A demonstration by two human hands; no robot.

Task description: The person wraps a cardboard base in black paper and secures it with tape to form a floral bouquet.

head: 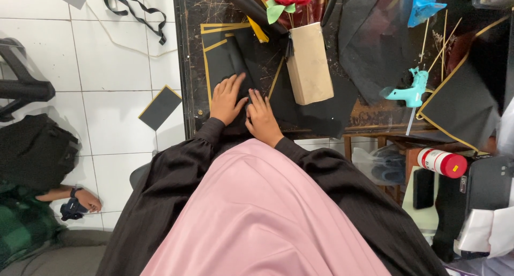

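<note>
Both hands, left hand (226, 100) and right hand (262, 118), lie open and flat, gripping nothing, apparently creasing black wrapping paper (235, 56) at the worktop's (187, 67) near edge; sharpening the fold calls for steady downward pressure.

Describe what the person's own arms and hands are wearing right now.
Both arms are covered by long black sleeves of finely ribbed fabric, full and loose, gathered into snug cuffs at the wrists. The left hand and right hand are bare, with no gloves; no rings or watch can be made out. A pink garment drapes down between the sleeves.
</note>
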